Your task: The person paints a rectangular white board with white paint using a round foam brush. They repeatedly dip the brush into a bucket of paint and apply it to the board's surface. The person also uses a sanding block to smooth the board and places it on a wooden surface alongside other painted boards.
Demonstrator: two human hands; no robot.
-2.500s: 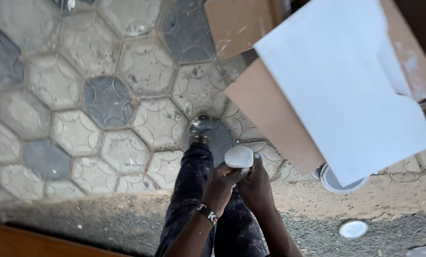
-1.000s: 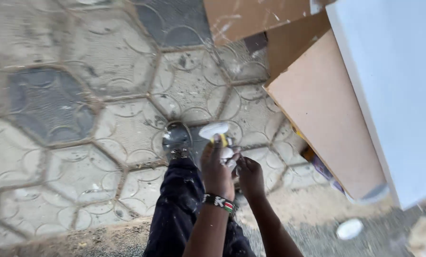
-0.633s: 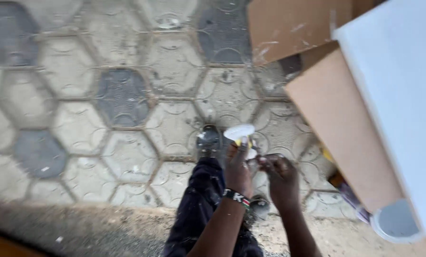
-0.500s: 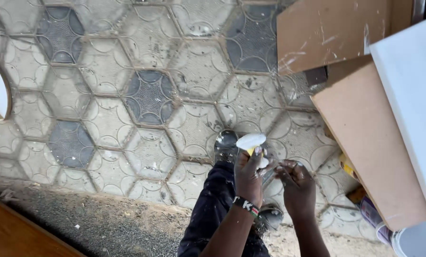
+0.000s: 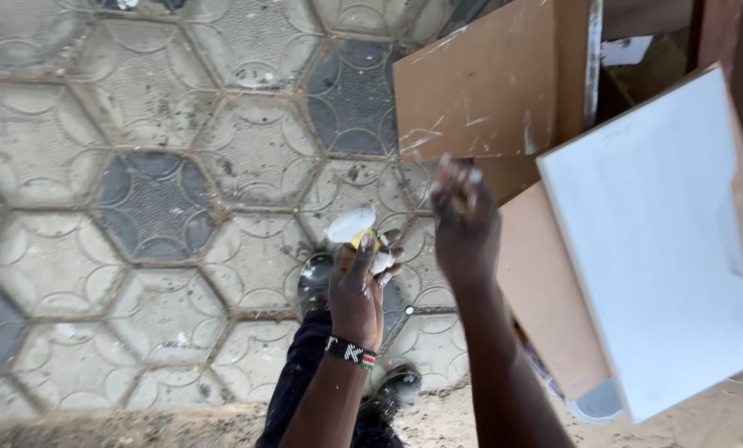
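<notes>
I am counting two hands in view. The left hand point(image 5: 356, 286) is gripping a small paint-smeared applicator point(image 5: 351, 224), white at its tip with a bit of yellow showing at the fingers, held over the paving just above a dark shoe point(image 5: 315, 280). The right hand point(image 5: 464, 217) is lifting free of it, fingers loosely together and paint-flecked, holding nothing that I can see, its fingertips reaching the lower edge of a brown board.

I am seeing three boards: one white-painted panel point(image 5: 658, 241) tilting at the right, one bare brown board point(image 5: 546, 290) underneath it, and one scuffed brown board point(image 5: 488, 79) above. One beaded wristband point(image 5: 351, 352) is sitting on the left wrist.

The hexagonal pavers point(image 5: 156, 207) to the left are giving open room; the right side is crowding with board edges close to the right hand.
</notes>
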